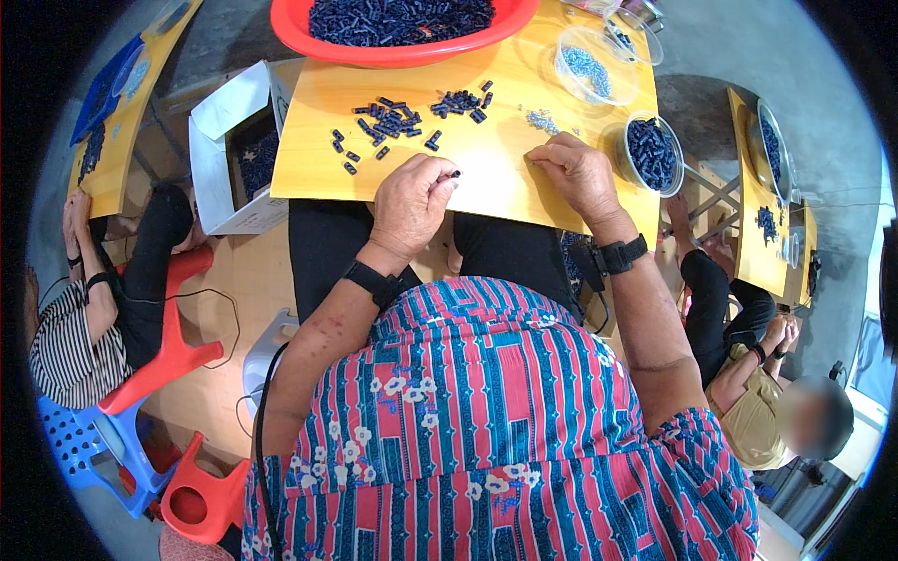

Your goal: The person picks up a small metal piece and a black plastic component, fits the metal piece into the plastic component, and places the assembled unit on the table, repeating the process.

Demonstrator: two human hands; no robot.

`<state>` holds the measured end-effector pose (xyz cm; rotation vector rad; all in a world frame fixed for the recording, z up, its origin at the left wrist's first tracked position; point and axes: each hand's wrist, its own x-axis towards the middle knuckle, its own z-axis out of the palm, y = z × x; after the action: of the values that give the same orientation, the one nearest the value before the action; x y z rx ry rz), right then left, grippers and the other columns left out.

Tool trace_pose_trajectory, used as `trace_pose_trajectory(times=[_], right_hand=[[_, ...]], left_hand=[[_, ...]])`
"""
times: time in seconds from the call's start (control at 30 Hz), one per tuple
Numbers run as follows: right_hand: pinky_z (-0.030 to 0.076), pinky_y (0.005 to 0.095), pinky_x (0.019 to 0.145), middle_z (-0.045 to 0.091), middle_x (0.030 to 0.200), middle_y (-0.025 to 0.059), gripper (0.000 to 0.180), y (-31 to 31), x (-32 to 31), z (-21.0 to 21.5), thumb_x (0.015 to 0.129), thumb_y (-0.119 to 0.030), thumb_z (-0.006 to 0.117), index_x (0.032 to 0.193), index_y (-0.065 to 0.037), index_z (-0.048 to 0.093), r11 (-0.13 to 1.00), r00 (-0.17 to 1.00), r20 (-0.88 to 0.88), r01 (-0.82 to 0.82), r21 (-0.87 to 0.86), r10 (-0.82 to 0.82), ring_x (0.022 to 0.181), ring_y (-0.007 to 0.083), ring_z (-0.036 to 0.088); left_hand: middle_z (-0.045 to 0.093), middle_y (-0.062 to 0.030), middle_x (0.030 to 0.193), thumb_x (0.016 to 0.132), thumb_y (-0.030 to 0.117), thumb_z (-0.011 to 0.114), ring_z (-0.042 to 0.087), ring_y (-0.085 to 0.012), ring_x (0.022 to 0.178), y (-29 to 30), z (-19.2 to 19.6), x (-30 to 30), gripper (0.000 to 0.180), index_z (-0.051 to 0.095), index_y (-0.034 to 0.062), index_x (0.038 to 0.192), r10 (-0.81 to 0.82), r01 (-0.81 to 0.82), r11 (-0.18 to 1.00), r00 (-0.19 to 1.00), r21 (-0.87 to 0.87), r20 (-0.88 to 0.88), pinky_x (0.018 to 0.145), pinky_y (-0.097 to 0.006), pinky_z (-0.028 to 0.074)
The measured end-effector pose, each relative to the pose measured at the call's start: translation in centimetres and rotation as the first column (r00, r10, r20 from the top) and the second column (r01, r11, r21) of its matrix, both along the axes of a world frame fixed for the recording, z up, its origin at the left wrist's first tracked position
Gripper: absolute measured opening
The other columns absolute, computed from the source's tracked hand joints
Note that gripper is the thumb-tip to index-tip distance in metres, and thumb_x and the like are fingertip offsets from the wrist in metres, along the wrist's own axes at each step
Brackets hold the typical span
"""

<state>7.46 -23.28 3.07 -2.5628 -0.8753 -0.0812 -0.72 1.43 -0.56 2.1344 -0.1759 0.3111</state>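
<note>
My left hand (410, 208) is closed above the near edge of the yellow table (505, 93), pinching a small black cylindrical part (456, 174) between thumb and finger. To its right, my right hand (578, 178) is closed in a pinch over the tabletop; whatever its fingertips hold is too small to make out. Just beyond those fingertips lies a little pile of small clear pieces (541, 120). Loose black cylindrical parts (391, 120) are scattered ahead of my left hand, with another cluster (458, 103) beside them.
A red basin (290, 42) of black parts stands at the far edge. Right of my right hand are a clear tub of black parts (652, 154) and a tub of clear pieces (587, 70). A white box (229, 112) adjoins the table's left side. Other people sit at tables on both sides.
</note>
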Motion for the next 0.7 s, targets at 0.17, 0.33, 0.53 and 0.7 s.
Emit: trace_pose_trajectory(times=[0.17, 0.33, 0.53, 0.7], right_hand=[[0.054, 0.0326, 0.070, 0.067, 0.086, 0.0057, 0.011, 0.3, -0.2, 0.3, 0.080, -0.007, 0.070, 0.090, -0.011, 0.073, 0.997, 0.999, 0.041, -0.031, -0.076, 0.034, 0.077, 0.0254, 0.067], [0.054, 0.0333, 0.070, 0.068, 0.087, 0.0057, 0.010, 0.3, -0.2, 0.0, 0.080, -0.007, 0.070, 0.089, -0.010, 0.073, 0.998, 0.999, 0.046, -0.023, -0.062, 0.026, 0.077, 0.0261, 0.068], [0.054, 0.0366, 0.069, 0.065, 0.089, 0.0074, 0.007, 1.0, -0.4, 0.0, 0.084, -0.008, 0.065, 0.091, -0.009, 0.067, 0.990, 0.992, 0.092, -0.075, -0.119, 0.086, 0.078, 0.0293, 0.066], [0.052, 0.0410, 0.072, 0.061, 0.093, 0.0119, 0.008, 1.7, -0.6, -1.0, 0.088, -0.007, 0.057, 0.096, -0.007, 0.059, 0.992, 0.999, 0.052, -0.009, -0.123, 0.015, 0.081, 0.0334, 0.064]], left_hand=[[0.065, -0.0093, 0.085, 0.087, 0.008, 0.064, 0.062, -0.0207, 0.070, 0.1, 0.0, -0.1, 0.008, 0.065, 0.0031, 0.093, 0.000, 0.000, 1.000, 1.000, 0.009, -0.007, 0.064, -0.030, 0.049], [0.065, -0.0092, 0.085, 0.087, 0.009, 0.065, 0.062, -0.0202, 0.069, 0.0, 0.1, -0.1, 0.009, 0.065, 0.0026, 0.093, -0.003, 0.003, 1.000, 1.000, 0.009, -0.015, 0.064, -0.030, 0.049], [0.065, -0.0095, 0.085, 0.087, 0.008, 0.065, 0.062, -0.0200, 0.069, 0.3, -0.1, -0.2, 0.010, 0.066, 0.0023, 0.094, 0.007, -0.007, 1.000, 1.000, 0.018, 0.002, 0.064, -0.030, 0.049], [0.065, -0.0099, 0.083, 0.085, 0.008, 0.068, 0.062, -0.0196, 0.069, 0.2, -0.1, 0.0, 0.011, 0.067, 0.0016, 0.094, -0.016, 0.016, 0.999, 1.000, -0.038, 0.003, 0.064, -0.029, 0.049]])
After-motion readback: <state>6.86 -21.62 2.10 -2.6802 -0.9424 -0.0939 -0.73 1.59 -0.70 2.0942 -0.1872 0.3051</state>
